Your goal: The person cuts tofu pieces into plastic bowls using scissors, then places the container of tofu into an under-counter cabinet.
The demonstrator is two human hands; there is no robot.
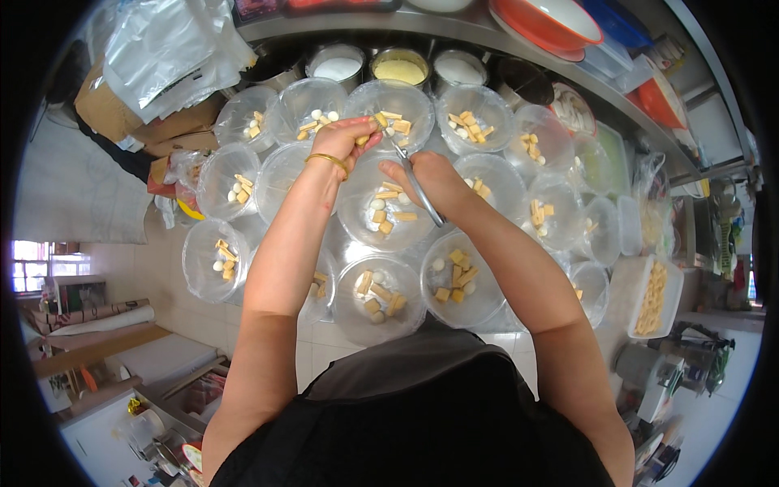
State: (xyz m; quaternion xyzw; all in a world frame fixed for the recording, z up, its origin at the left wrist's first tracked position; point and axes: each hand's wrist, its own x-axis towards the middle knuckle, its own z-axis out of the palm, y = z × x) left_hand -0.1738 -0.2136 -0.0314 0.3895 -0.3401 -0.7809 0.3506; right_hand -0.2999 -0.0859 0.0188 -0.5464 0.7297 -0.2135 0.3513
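Observation:
Between the fingertips of my left hand (342,139) are yellow food pieces (380,119), held above a bowl in the far row. A gold bangle (328,159) circles that wrist. My right hand (439,178) grips a metal hand tool (420,190), scissors or tongs; I cannot tell which. Its tip points at the food in my left hand. Below the hands stands a clear bag-lined bowl (350,225) with white eggs (378,204) and tan bean-curd-like pieces (405,217). The far bowl (420,109) under my fingertips contains similar pieces, partly hidden.
Several similar lined bowls (378,316) crowd the metal table. Pots of white granules (338,68) and yellow granules (399,72) line the back, below a metal shelf (450,29). A plastic tub (668,304) of tan pieces stands right. Plastic bags (170,58) lie at the far left.

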